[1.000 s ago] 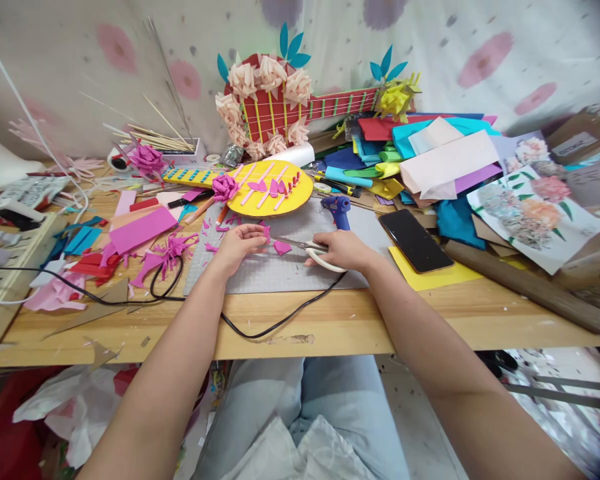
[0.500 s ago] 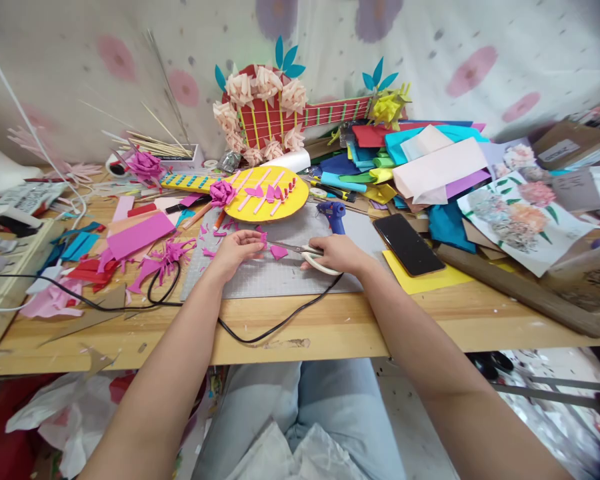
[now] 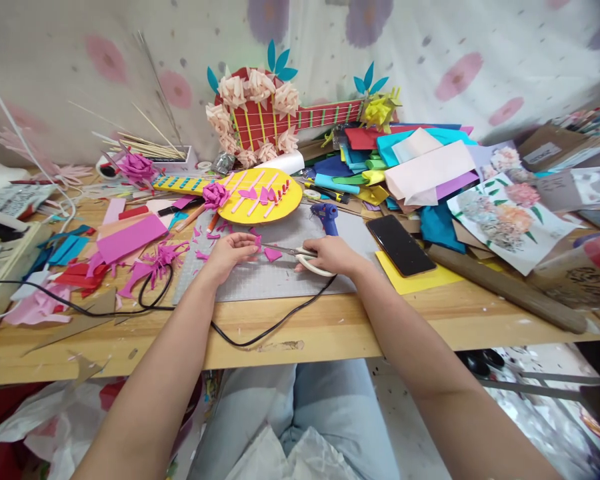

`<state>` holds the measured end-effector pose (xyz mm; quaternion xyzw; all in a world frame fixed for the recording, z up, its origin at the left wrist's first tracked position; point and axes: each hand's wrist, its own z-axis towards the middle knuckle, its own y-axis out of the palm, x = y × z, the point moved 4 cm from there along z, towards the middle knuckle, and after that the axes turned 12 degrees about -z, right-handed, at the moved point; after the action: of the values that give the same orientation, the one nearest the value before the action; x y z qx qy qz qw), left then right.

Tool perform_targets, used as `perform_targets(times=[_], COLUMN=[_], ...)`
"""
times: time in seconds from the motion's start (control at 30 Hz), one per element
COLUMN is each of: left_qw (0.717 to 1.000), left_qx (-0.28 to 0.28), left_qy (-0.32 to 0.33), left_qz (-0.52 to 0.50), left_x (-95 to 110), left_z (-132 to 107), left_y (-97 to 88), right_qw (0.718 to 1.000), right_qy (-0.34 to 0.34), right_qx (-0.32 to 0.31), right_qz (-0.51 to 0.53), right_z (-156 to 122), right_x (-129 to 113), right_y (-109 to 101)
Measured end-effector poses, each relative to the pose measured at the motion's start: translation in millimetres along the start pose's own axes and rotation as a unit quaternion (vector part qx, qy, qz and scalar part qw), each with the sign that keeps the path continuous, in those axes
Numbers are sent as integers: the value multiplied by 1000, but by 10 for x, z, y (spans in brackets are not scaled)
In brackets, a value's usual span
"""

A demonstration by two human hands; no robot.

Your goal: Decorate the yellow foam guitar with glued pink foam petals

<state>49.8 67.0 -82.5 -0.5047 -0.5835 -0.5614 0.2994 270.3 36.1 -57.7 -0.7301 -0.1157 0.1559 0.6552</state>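
Over the grey cutting mat [image 3: 290, 283], my left hand [image 3: 230, 253] pinches a small piece of magenta paper [image 3: 258, 241] between thumb and fingers. My right hand [image 3: 329, 255] is closed round the white handles of a pair of scissors [image 3: 316, 267]. The blades point left toward the paper in my left hand. Just beneath them on the mat lies another magenta piece [image 3: 273, 254]. Behind my hands rests a yellow cardboard instrument [image 3: 280, 210] decorated with a magenta paper flower [image 3: 215, 195] and pink strips. A blue glue gun [image 3: 327, 219] stands just past my right hand.
A black phone [image 3: 401, 245] lies on yellow paper at the right, near a long brown stick [image 3: 505, 287]. A black cord [image 3: 260, 341] loops across the table front. Paper scraps [image 3: 133, 238] cover the left. A red guitar model [image 3: 260, 120] leans at the back.
The view has shifted slightly, so most things sit a little further left. The scissors' blades appear closer together, and both hands keep their holds.
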Motion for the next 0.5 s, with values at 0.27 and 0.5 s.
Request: perform_targets(times=[0.27, 0.5], left_qw=[1000, 1000], left_qx=[0, -6], left_qy=[2, -1], left_qz=[1, -3], left_x=[0, -14], left_z=[6, 2], left_y=[-4, -17], right_qw=[1000, 1000], right_qy=[7, 6], right_qx=[-13, -3], right_qz=[-7, -4], right_z=[-5, 3], right_x=[-3, 3], right_y=[0, -1])
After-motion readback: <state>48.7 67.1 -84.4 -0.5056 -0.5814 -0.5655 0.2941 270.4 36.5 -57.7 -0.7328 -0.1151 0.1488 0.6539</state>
